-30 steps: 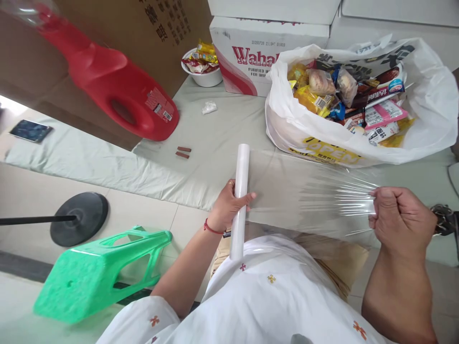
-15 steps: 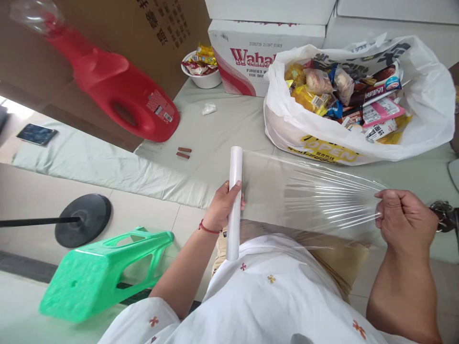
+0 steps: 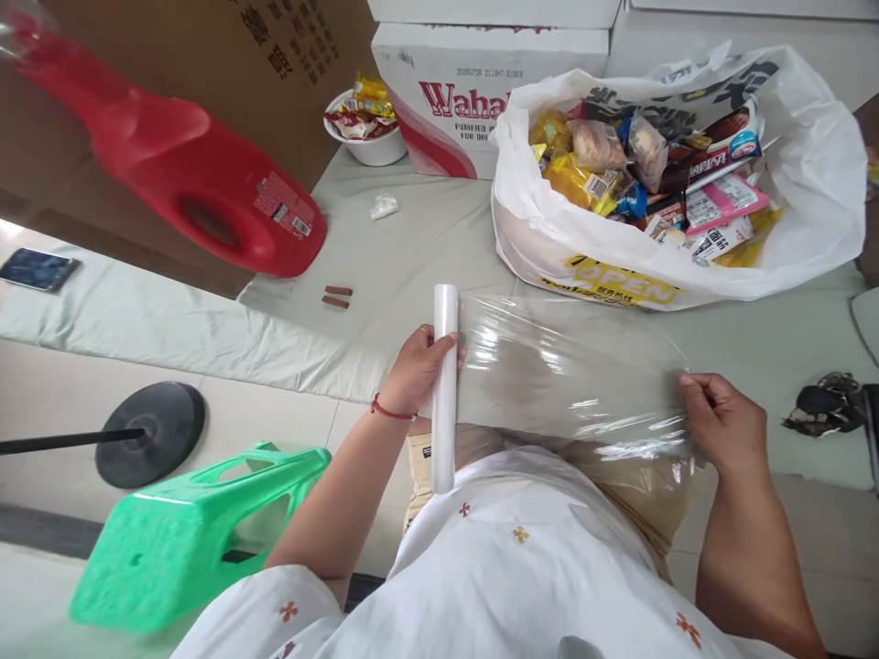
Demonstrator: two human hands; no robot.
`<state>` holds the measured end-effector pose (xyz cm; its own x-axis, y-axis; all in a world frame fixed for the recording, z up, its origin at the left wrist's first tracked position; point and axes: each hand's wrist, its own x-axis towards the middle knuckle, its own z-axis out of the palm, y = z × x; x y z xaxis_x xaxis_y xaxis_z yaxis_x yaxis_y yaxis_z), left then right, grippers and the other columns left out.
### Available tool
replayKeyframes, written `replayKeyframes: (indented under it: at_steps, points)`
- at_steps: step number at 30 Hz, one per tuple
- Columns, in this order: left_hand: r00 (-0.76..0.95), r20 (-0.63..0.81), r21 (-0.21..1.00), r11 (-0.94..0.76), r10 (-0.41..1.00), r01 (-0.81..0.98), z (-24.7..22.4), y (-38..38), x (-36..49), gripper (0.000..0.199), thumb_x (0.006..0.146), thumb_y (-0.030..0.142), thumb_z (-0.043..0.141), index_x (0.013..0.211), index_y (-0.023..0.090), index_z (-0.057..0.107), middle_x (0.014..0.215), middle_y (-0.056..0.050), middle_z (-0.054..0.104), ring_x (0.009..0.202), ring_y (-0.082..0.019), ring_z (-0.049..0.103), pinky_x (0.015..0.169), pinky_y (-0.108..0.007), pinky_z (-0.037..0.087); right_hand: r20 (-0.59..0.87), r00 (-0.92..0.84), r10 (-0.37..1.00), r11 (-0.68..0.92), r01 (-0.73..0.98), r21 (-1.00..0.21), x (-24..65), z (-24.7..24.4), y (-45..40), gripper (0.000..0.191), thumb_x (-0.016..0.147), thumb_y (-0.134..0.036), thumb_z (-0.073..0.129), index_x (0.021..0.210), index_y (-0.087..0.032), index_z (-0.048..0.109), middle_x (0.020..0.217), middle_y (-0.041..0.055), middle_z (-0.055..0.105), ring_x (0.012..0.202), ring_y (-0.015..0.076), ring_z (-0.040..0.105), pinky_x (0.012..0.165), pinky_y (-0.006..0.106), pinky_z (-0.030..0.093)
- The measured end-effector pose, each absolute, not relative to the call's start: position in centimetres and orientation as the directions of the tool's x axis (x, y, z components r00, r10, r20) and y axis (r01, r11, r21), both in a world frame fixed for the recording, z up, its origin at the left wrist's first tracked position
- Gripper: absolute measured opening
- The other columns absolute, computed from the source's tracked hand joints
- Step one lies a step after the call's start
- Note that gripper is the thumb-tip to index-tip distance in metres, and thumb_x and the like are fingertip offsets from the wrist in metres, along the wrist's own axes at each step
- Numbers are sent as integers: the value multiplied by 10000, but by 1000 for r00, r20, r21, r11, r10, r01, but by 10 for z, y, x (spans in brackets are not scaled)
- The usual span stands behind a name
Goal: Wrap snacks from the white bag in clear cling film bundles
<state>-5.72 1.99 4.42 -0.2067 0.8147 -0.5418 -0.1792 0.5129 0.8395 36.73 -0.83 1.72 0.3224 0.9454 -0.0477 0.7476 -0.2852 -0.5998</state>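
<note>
One roll (image 3: 445,430) stands out on my distant screen: the left hand (image 3: 418,366) grips it around the middle, its near end by the white shirt (image 3: 549,567). Clear film (image 3: 563,366) spans from it to the right hand (image 3: 724,421), which pinches the far edge by the thumb (I can't make out every fingertip from here). Wrinkles and glare cross the film. Beyond it I see the bag (image 3: 597,243), filled with packaged snacks (image 3: 597,151); to its left, two brown strips (image 3: 336,302) lie on the cloth (image 3: 426,224) near the red bottle (image 3: 144,137).
</note>
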Motion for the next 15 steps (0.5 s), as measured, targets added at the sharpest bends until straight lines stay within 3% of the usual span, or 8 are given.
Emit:
replayKeyframes:
  at_steps: [3,5,7,9,11,12,15]
  points:
    - [-254,-446,887,461,858,-1,35,27,-57,405,857,482,720,1084,233,494,801,19,645,640,-164,655,617,-301,523,-177,251,952,-307,812,-497,381,18,-3,480,850,-670,564,933,-225,724,707,38,694,626,230,633,643,372,493]
    - [-266,-351,883,412,898,225,31,30,-57,352,919,561,626,1000,236,516,729,13,624,612,-186,637,594,-311,482,-232,188,954,-276,856,-438,385,30,1,509,826,-677,561,982,-219,719,804,69,729,691,264,672,675,404,523]
    - [-258,-274,823,365,926,436,30,33,-58,379,939,606,576,865,242,503,677,-1,607,614,-204,618,589,-319,440,-132,126,983,-166,916,-366,378,54,6,521,847,-664,553,1046,-211,716,955,117,742,769,293,694,723,449,547]
    - [-227,-235,782,323,945,533,32,35,-57,386,943,604,568,816,250,481,666,-7,612,635,-216,615,604,-325,425,82,53,995,-24,947,-321,355,83,13,479,917,-623,533,1088,-213,709,1051,140,726,801,292,693,760,465,556]
    - [-157,-248,795,293,956,531,36,35,-55,366,965,589,534,830,252,487,673,-11,637,659,-222,623,638,-334,431,254,-50,966,146,915,-376,318,105,25,374,973,-536,548,1110,-223,701,1052,115,728,846,269,701,812,438,560]
    - [-119,-256,812,280,959,512,38,35,-54,347,977,577,515,861,250,500,683,-12,651,670,-223,625,657,-339,437,272,-142,952,252,868,-428,296,110,34,343,995,-502,550,1133,-225,696,1062,105,729,900,261,703,851,423,557]
    - [-45,-241,866,236,969,440,44,32,-51,312,981,529,523,1086,235,530,713,1,667,698,-224,626,699,-346,447,160,-476,865,464,638,-614,235,97,67,450,1021,-542,504,1304,-223,647,1268,126,704,1187,288,640,1041,449,495]
